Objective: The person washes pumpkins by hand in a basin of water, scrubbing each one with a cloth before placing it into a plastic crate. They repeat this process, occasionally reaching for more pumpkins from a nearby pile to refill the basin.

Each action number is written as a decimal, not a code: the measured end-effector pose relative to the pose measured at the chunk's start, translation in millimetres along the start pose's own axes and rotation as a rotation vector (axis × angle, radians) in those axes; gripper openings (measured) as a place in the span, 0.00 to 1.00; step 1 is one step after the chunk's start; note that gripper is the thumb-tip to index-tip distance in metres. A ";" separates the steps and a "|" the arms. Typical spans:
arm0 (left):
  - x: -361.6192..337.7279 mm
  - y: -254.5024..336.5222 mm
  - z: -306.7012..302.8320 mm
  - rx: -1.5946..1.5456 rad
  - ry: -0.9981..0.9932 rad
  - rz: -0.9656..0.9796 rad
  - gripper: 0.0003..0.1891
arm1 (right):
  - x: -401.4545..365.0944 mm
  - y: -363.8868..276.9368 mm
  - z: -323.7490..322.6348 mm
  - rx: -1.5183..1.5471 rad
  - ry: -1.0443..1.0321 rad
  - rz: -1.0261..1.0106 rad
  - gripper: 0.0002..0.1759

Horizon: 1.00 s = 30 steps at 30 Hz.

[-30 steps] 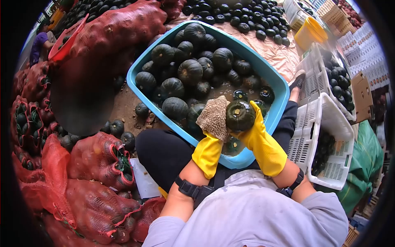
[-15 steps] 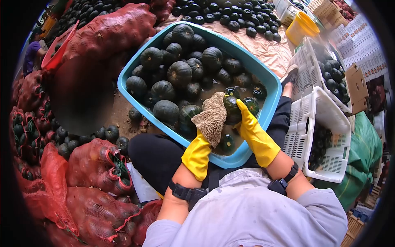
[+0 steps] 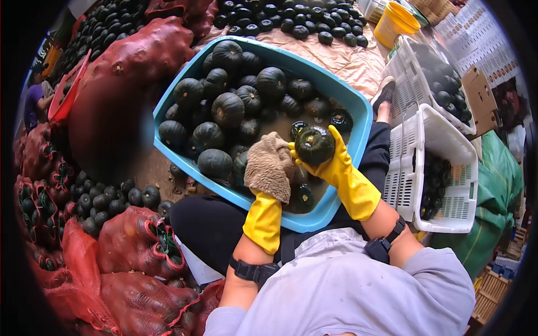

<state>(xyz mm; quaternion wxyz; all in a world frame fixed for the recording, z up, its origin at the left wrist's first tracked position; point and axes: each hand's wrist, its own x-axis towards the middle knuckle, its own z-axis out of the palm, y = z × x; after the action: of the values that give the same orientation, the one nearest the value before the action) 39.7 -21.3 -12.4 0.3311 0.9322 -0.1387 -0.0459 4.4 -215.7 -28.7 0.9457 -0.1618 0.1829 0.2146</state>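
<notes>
The dark green squash is in the right hand, raised above the brown water in the near part of the blue tub. This gloved hand is closed around the squash from the right side and from below; its thumb and fingers curve along the skin, and the top with the pale stem scar is left uncovered. The left hand is just beside, under a brown cloth; because the cloth covers the fingers, I cannot tell whether they are bent around it or spread. The squash looks hard and quite heavy for its size, so I judge that it does not yield to the fingers and its weight should rest on the palm. Its skin shines with wet, therefore it is probably slippery, and a hold only with fingertips would be weak. The best place to take it seems to be the wide belly, with the palm below and the thumb opposite; the stem is too short to serve as a handle. The rind is probably strong against rubbing, but a fall on the piled squashes may bruise it. The cloth seems soft, limp and thick, and is easily held in a bunch.
</notes>
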 end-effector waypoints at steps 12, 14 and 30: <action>6.5 -11.2 3.4 0.223 0.226 0.149 0.08 | 53.4 60.2 -3.5 -2.408 0.486 -0.164 0.55; 9.3 -10.0 4.3 0.376 0.129 0.156 0.08 | 58.7 45.5 -4.8 -2.360 0.452 -0.150 0.56; 2.7 -3.5 -10.8 0.430 0.106 0.257 0.18 | -188.2 -212.4 -25.6 0.541 -0.236 -1.179 0.47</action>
<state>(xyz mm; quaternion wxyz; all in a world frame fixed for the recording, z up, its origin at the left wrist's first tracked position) 44.9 -13.0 -6.2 0.1350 0.9571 -0.2449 0.0762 -62.2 -472.6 75.3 0.9258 0.0333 0.0062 -0.3765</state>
